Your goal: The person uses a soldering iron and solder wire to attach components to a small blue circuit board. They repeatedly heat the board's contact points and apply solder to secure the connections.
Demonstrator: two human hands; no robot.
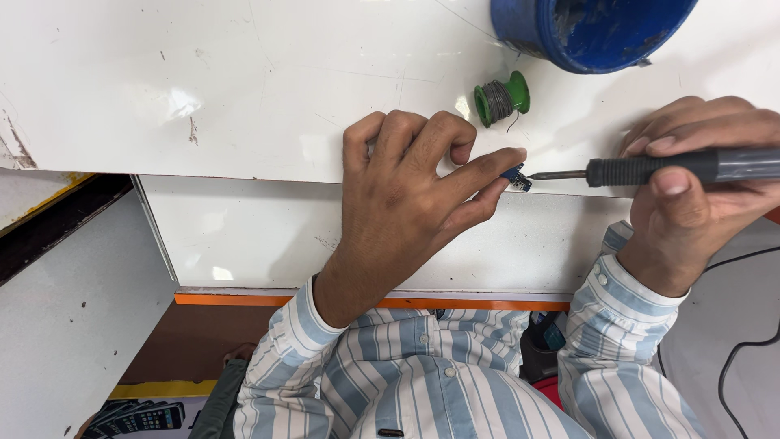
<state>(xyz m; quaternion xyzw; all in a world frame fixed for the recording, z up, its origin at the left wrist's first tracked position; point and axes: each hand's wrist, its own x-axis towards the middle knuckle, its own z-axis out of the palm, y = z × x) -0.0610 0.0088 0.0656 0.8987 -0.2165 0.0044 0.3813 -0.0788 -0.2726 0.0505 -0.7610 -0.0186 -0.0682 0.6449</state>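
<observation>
head view: the left hand [406, 195] pinches a small blue circuit board [514, 176] between thumb and forefinger, its grip clamped on it at the front edge of the white scratched table [244, 89]. the right hand [699, 191] is closed around a dark grey soldering iron [650, 170], whose tip touches the board. a green spool of solder wire [502, 99] lies just behind, near a blue plastic bucket [589, 32].

Glossy white laminate table [244, 81], scuffed and scratched, matt dark rubbery grip on soldering iron [674, 167] with bare metal tip, green plastic spool [502, 99] of dull grey wire, grimy blue plastic bucket [589, 32], striped woven cotton shirt [422, 366]
</observation>
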